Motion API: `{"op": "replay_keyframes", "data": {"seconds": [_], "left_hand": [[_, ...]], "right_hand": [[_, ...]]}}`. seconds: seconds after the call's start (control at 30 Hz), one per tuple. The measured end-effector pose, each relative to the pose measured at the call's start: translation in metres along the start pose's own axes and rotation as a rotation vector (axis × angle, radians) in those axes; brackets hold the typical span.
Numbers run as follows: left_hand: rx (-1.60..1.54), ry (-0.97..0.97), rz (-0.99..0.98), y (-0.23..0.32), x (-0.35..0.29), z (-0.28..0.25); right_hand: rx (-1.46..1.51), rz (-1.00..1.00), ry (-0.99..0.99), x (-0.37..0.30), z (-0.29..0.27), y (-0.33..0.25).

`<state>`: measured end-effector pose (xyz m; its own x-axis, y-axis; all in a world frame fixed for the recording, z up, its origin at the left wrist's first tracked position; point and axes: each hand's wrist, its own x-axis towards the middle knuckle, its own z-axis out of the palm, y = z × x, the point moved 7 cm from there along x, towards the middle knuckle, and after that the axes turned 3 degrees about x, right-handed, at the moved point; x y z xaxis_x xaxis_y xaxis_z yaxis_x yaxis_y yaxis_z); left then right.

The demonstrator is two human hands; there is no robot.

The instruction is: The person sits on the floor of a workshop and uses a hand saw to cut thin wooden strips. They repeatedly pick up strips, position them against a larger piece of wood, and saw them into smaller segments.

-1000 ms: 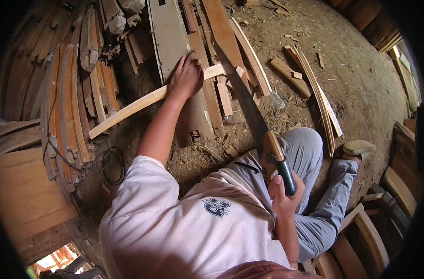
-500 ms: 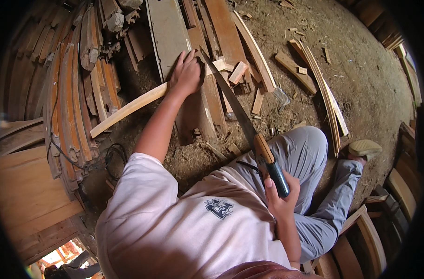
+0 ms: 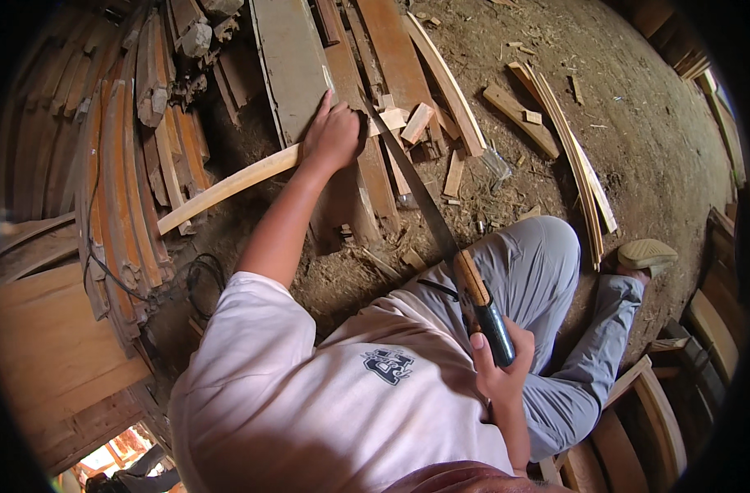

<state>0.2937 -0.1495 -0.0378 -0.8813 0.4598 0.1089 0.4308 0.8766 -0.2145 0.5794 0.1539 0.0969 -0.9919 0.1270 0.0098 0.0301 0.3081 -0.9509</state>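
Note:
My right hand [image 3: 504, 366] is closed around the dark lower end of a handsaw's handle, close to my bent leg. From there the handsaw [image 3: 424, 197] slants up and left, its long blade crossing a pale, slightly curved wooden strip [image 3: 235, 187]. My left hand [image 3: 334, 138] grips this strip just left of the blade and holds it down over long planks, the index finger stretched along a grey board [image 3: 291, 70]. Right of the blade, the strip's short end [image 3: 387, 123] sticks out beside small offcuts [image 3: 417, 123]. Where the teeth meet the wood is hard to make out.
Stacked brown timber [image 3: 120, 189] rises on the left, with a dark cable [image 3: 204, 275] by its foot. Thin curved strips [image 3: 568, 152] and a short plank [image 3: 523, 122] lie on the dirt floor at right. More curved wood [image 3: 658, 419] stands at lower right.
The handsaw has slid back toward me a little, its handle now lower and slightly further right. My left hand stays on the strip, but its fingers curl more, with only the index finger extended.

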Motion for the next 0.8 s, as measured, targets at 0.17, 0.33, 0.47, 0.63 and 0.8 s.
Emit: {"op": "replay_keyframes", "data": {"seconds": [0.17,0.33,0.47,0.63,0.8], "left_hand": [[-0.107,0.046,-0.015,-0.003,0.002,0.003],[-0.058,0.067,-0.013,-0.001,0.003,0.005],[-0.005,0.058,-0.043,-0.001,0.006,0.004],[-0.165,0.061,-0.083,0.003,0.013,-0.004],[-0.119,0.066,-0.071,0.001,0.014,0.003]], "right_hand": [[-0.025,-0.014,0.001,-0.005,0.001,-0.004],[-0.021,0.031,-0.020,-0.007,0.007,-0.011],[-0.016,0.017,0.033,-0.006,0.014,-0.011],[0.078,0.094,0.070,-0.010,0.018,0.016],[0.101,0.132,0.065,-0.011,0.020,0.013]]}}
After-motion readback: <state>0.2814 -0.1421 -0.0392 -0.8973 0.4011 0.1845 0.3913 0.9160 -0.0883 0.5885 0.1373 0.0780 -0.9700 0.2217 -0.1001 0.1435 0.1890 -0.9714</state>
